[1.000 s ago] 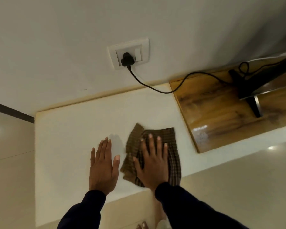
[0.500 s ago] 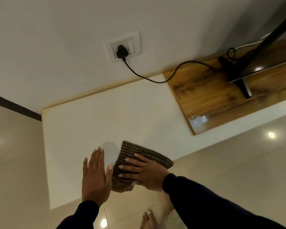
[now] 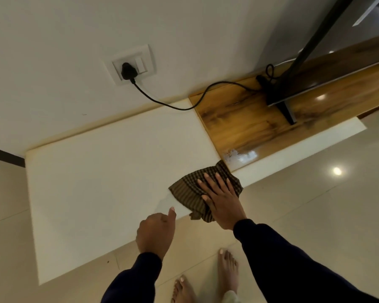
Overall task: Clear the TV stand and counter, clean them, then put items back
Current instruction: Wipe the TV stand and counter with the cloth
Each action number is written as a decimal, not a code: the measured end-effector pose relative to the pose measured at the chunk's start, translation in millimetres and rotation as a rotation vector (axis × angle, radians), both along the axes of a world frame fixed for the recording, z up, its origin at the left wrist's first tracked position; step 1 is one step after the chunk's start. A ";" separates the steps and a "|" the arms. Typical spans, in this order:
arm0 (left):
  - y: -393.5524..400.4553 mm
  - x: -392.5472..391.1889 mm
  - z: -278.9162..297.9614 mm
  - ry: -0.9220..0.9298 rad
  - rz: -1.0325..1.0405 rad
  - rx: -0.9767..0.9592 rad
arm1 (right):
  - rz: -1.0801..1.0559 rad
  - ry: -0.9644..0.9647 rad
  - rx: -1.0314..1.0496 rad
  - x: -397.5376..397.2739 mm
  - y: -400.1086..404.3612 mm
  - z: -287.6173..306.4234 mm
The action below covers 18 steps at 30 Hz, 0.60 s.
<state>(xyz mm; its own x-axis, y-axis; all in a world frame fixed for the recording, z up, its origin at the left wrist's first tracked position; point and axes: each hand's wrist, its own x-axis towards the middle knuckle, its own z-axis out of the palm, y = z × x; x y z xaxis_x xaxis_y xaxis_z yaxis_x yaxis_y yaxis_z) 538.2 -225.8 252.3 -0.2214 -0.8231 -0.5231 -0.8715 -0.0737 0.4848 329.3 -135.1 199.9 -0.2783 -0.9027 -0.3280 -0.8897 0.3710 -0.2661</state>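
Head view: we are pressing our right hand point(image 3: 222, 203), fingers straight and spread, flat on a crumpled brown checked cloth point(image 3: 187, 193). The cloth is lying at the front edge of the smooth white slab point(image 3: 101, 171), beside the slab's glossy wood-grain panel point(image 3: 249, 123). Our left hand point(image 3: 155, 234) is resting at that edge with its thumb on top, and we cannot tell whether it is gripping anything.

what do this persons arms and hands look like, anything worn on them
Both arms are in long, dark navy sleeves. The left sleeve and the right sleeve are plain, with no markings showing, and end at the wrists. The left hand and the right hand are bare: no gloves, rings or watch show.
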 end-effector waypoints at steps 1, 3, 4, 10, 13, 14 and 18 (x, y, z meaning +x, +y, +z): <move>5.4 -12.9 3.6 0.024 0.144 0.187 | -0.033 -0.026 0.006 -0.1 4.3 1.5; 18.0 -35.2 11.3 0.184 0.408 0.567 | -0.086 -0.088 0.012 6.4 11.9 9.4; 24.8 -44.3 12.9 0.261 0.426 0.662 | -0.108 -0.120 0.014 9.8 16.5 15.1; 51.7 -49.5 12.2 0.654 0.395 0.737 | -0.239 -0.321 -0.018 31.9 49.3 44.7; 52.0 -48.2 16.6 0.689 0.373 0.704 | -0.305 -0.398 -0.049 40.3 61.2 58.2; 50.5 -48.6 18.7 0.695 0.382 0.684 | -0.327 -0.415 -0.076 42.7 64.8 61.5; 39.6 -45.8 37.7 0.763 0.371 0.714 | -0.439 -0.503 -0.175 50.3 80.4 77.6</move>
<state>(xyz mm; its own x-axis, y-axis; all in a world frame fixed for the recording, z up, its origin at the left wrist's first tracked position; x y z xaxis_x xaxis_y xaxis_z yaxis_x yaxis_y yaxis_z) 492.4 -186.2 290.0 -0.4898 -0.4688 -0.7351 -0.2279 -0.7450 0.6269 379.6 -54.8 277.5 -0.4824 -0.7928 -0.3726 -0.4196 0.5825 -0.6961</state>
